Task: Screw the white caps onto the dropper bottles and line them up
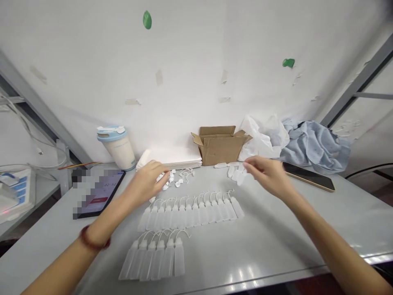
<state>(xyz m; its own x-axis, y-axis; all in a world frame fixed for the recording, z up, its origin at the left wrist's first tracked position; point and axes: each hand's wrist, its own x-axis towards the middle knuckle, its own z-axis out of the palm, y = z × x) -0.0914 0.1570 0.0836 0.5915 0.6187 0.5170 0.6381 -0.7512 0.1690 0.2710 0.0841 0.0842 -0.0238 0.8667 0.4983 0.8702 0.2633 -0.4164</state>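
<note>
My left hand [149,182] is over a pile of small white caps [167,180], its fingers bent down at them; what its fingertips hold, if anything, is hidden. My right hand [268,176] pinches at the edge of a few loose translucent bottles [238,174], thumb and forefinger together on something too small to make out. Between the hands, curved white tube pieces [186,174] lie beside the caps. Nearer to me, several translucent bottles with curved tubes lie side by side in a long row [192,215], and a shorter row [155,258] lies in front at the left.
Along the wall stand a lidded cup [121,151], a stack of white sheets [175,157], an open cardboard box [221,147], a white plastic bag [264,137] and blue cloth [316,143]. A tablet [102,194] lies left, a phone [308,176] right.
</note>
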